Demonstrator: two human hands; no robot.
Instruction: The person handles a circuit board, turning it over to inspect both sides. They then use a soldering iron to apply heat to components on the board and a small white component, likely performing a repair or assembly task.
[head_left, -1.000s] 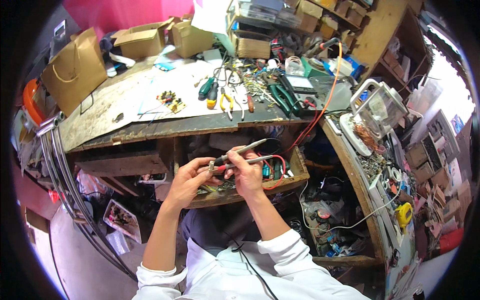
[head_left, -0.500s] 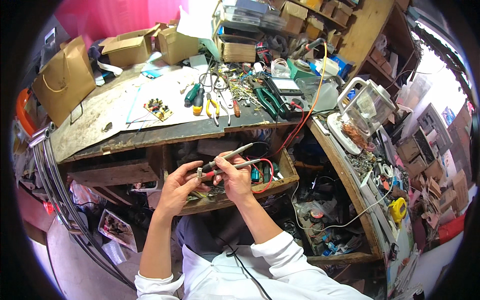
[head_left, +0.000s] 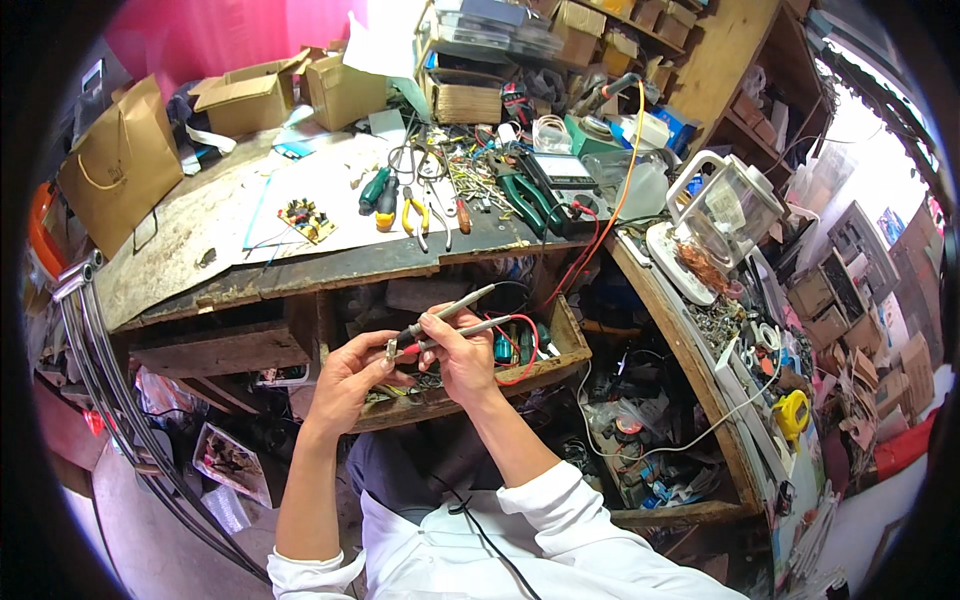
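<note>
Over the open drawer, my left hand (head_left: 343, 388) pinches a small pale component (head_left: 391, 349) between thumb and fingers. My right hand (head_left: 462, 362) is closed round two test probes, held together like chopsticks. The upper one, a grey-and-black probe (head_left: 468, 299), and the lower one, a grey-and-red probe (head_left: 486, 325), point left at the component. Their tips are at or very near it; contact is too small to make out. A red lead (head_left: 537, 350) loops down from the lower probe. On the bench behind, a multimeter (head_left: 566, 172) has a red lead plugged in.
A small circuit board (head_left: 307, 220) lies on white paper on the bench. Beside it are screwdrivers (head_left: 386, 205), yellow-handled pliers (head_left: 414, 215) and large green-handled pliers (head_left: 530, 205). A wooden drawer (head_left: 545, 368) juts out under my hands. A glass jug (head_left: 735, 210) stands at right.
The probe tips have shifted slightly against the component, and the component has turned a little in my left fingers. The whole view has drifted slightly, moving the bench left in the picture.
</note>
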